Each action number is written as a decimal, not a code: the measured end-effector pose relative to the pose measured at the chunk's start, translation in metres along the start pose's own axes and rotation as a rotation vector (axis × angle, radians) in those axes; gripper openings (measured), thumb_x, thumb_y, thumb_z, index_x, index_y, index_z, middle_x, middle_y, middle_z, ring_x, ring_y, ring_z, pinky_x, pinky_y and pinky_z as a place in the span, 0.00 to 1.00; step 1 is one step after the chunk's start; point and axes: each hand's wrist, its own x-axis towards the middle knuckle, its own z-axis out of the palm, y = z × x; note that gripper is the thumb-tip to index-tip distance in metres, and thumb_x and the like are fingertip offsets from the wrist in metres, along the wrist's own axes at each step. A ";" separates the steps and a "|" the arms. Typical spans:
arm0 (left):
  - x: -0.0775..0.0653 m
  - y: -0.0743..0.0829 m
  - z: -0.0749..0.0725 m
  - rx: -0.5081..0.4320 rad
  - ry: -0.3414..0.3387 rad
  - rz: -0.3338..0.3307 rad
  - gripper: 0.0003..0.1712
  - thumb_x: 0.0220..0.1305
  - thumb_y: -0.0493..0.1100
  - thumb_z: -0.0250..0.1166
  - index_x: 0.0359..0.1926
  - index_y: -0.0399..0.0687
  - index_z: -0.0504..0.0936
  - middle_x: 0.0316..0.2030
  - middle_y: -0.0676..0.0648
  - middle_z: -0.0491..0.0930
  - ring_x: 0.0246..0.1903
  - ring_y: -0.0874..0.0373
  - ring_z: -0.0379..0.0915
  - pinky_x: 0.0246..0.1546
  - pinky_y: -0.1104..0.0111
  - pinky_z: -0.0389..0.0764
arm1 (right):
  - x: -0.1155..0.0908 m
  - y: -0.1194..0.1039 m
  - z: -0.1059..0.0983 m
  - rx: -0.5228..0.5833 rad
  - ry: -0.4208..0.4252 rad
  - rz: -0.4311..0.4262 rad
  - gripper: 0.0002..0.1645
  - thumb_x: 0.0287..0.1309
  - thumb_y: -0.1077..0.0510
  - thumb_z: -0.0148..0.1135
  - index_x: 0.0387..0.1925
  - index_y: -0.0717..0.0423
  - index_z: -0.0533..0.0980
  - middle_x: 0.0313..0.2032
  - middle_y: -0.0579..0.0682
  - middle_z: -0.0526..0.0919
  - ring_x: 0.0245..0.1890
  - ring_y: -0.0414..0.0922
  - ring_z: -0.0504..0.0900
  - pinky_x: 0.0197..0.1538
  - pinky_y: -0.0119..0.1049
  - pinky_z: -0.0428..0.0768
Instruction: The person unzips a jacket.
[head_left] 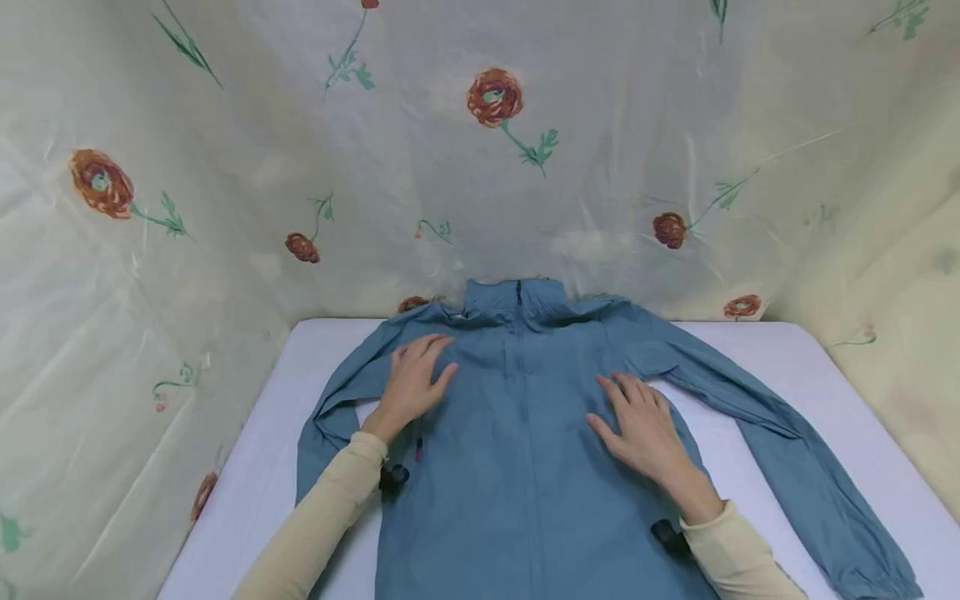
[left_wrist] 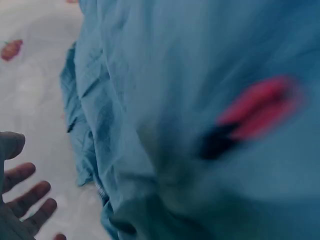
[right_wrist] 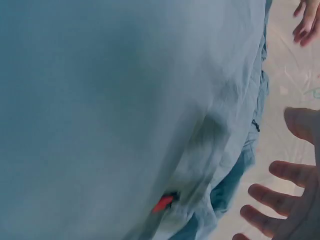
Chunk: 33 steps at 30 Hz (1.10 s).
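A blue zip-up jacket [head_left: 480,450] lies front side up, its collar [head_left: 487,296] at the back and its zip running down the middle. My left hand [head_left: 414,379] hovers over the chest near the left sleeve [head_left: 337,408], fingers spread and nothing held. Over the other side of the chest is my right hand [head_left: 641,425], also with spread fingers and nothing in it. The sleeve on the right [head_left: 780,450] stretches out toward the front corner. A red zip pull [left_wrist: 262,107] shows blurred in the left wrist view, and another red pull [right_wrist: 163,203] in the right wrist view.
The jacket is spread on a white table [head_left: 247,483]. Behind and beside it hangs a pale sheet [head_left: 600,167] printed with brown-red flowers; the collar reaches up against it. A small black device [head_left: 393,477] sits at the left wrist, another [head_left: 667,535] at the right.
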 end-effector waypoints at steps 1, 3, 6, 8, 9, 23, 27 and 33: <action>0.011 -0.002 0.004 -0.032 -0.018 -0.003 0.25 0.70 0.54 0.53 0.64 0.52 0.69 0.63 0.46 0.68 0.64 0.49 0.63 0.61 0.46 0.62 | 0.005 -0.001 0.003 0.019 0.007 0.007 0.35 0.61 0.46 0.60 0.64 0.60 0.66 0.60 0.65 0.68 0.62 0.63 0.64 0.61 0.64 0.62; 0.033 -0.003 0.013 -0.096 -0.061 -0.019 0.25 0.71 0.52 0.52 0.65 0.52 0.69 0.63 0.46 0.68 0.64 0.49 0.63 0.61 0.47 0.64 | 0.015 -0.003 0.010 0.053 0.019 0.020 0.34 0.61 0.47 0.60 0.63 0.61 0.66 0.59 0.65 0.70 0.61 0.62 0.66 0.60 0.63 0.64; 0.070 0.002 0.026 -0.168 -0.104 -0.052 0.24 0.72 0.51 0.51 0.66 0.51 0.67 0.65 0.46 0.67 0.65 0.49 0.62 0.62 0.47 0.65 | 0.030 -0.007 0.016 0.082 0.025 0.024 0.32 0.62 0.47 0.59 0.62 0.60 0.67 0.57 0.64 0.71 0.59 0.61 0.69 0.57 0.62 0.68; 0.091 0.006 0.035 -0.183 -0.131 -0.068 0.25 0.73 0.50 0.50 0.67 0.49 0.66 0.66 0.46 0.66 0.65 0.49 0.62 0.64 0.48 0.64 | 0.037 -0.011 0.020 0.094 0.012 0.019 0.32 0.62 0.46 0.58 0.62 0.60 0.67 0.57 0.63 0.72 0.58 0.60 0.70 0.56 0.61 0.69; 0.100 0.009 0.040 -0.182 -0.144 -0.071 0.25 0.73 0.49 0.49 0.68 0.49 0.65 0.66 0.46 0.65 0.66 0.49 0.61 0.65 0.49 0.64 | 0.039 -0.014 0.022 0.097 0.005 0.015 0.32 0.62 0.46 0.58 0.61 0.59 0.68 0.57 0.62 0.72 0.58 0.60 0.71 0.55 0.61 0.70; 0.158 0.028 0.067 0.053 -0.338 -0.178 0.29 0.76 0.52 0.40 0.74 0.55 0.49 0.73 0.51 0.53 0.72 0.53 0.48 0.70 0.46 0.54 | 0.062 -0.048 0.032 0.145 -0.038 -0.051 0.29 0.63 0.48 0.58 0.62 0.56 0.68 0.55 0.58 0.74 0.56 0.56 0.73 0.55 0.54 0.75; 0.159 0.032 0.069 0.069 -0.338 -0.206 0.31 0.74 0.58 0.39 0.73 0.57 0.52 0.70 0.51 0.60 0.69 0.49 0.53 0.69 0.45 0.51 | 0.065 -0.049 0.034 0.159 -0.041 -0.044 0.29 0.64 0.48 0.57 0.62 0.56 0.68 0.56 0.58 0.74 0.56 0.55 0.73 0.55 0.53 0.75; 0.165 0.039 0.069 0.019 -0.146 -0.193 0.24 0.72 0.58 0.47 0.62 0.57 0.72 0.56 0.50 0.77 0.56 0.51 0.70 0.58 0.51 0.64 | 0.086 -0.045 0.031 0.316 -0.090 0.003 0.28 0.67 0.49 0.53 0.63 0.57 0.65 0.57 0.59 0.72 0.55 0.55 0.74 0.55 0.51 0.75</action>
